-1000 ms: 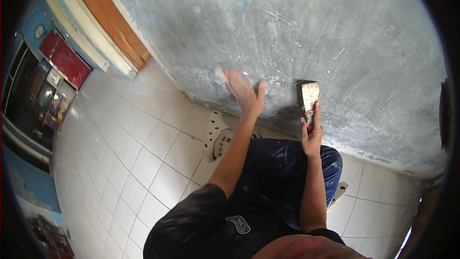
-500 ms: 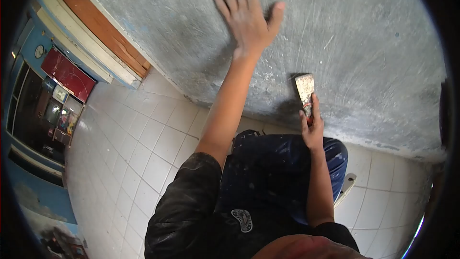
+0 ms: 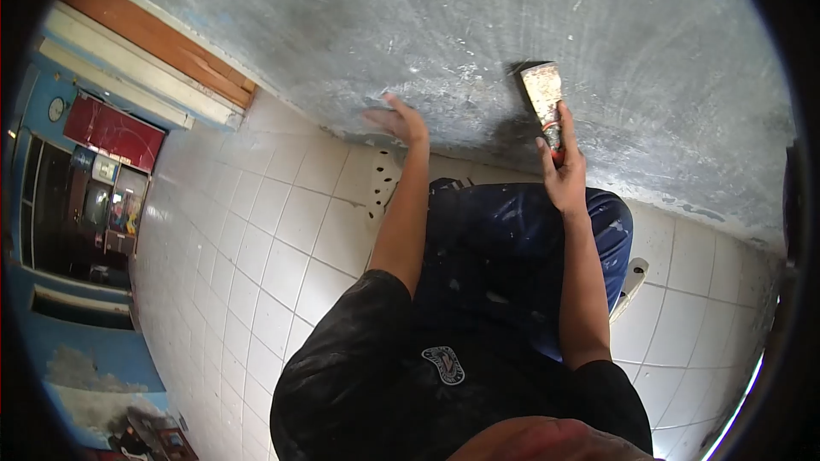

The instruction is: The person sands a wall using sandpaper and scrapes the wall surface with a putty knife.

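In my right hand (image 3: 565, 177) is a putty knife (image 3: 543, 92) with a broad, stained blade and a red-and-dark handle. My fingers are wrapped round its handle, and the blade points up at the grey wall (image 3: 342, 26), casting a shadow there; whether it touches the wall I cannot tell. My left hand (image 3: 401, 122) is low by the wall's foot, thumb raised and fingers stretched out, slightly blurred. I see nothing in it, though its palm side is hidden.
White floor tiles (image 3: 256, 239) run along the wall. A pale shoe with holes (image 3: 383, 183) shows below my left hand, and my knees in dark, paint-spotted trousers (image 3: 495, 213) face the wall. At left are an orange-brown door frame (image 3: 162, 30) and a cabinet (image 3: 111, 196).
My left hand has come down the wall from high up, where it lay flat against a beige piece that I no longer see. The right hand and putty knife have shifted upward in view.
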`<move>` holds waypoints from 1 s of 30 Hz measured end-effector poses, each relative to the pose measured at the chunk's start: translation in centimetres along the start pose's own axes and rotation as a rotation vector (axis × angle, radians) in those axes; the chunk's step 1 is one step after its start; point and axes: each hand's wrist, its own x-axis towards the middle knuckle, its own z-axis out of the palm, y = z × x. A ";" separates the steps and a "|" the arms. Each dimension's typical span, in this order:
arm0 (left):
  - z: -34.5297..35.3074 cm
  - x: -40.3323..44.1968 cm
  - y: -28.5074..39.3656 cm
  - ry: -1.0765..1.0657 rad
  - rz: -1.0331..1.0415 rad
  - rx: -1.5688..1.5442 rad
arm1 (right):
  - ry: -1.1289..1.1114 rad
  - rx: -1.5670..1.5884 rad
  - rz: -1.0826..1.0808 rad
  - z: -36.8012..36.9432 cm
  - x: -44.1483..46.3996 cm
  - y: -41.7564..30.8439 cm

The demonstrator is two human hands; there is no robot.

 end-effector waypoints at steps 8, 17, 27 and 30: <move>1.3 -1.8 -2.1 -0.156 0.627 0.284 | -0.007 -0.064 -0.028 0.9 -0.1 0.6; 0.9 -3.2 -2.5 -0.200 0.667 0.136 | -0.033 -0.139 -0.046 2.1 -0.1 1.0; 1.9 -4.3 -3.0 -0.266 0.384 0.147 | -0.484 -0.257 0.117 2.5 -1.2 0.1; 1.6 -3.8 -4.6 -0.286 0.215 0.118 | -0.602 -0.394 0.134 2.8 -1.2 0.7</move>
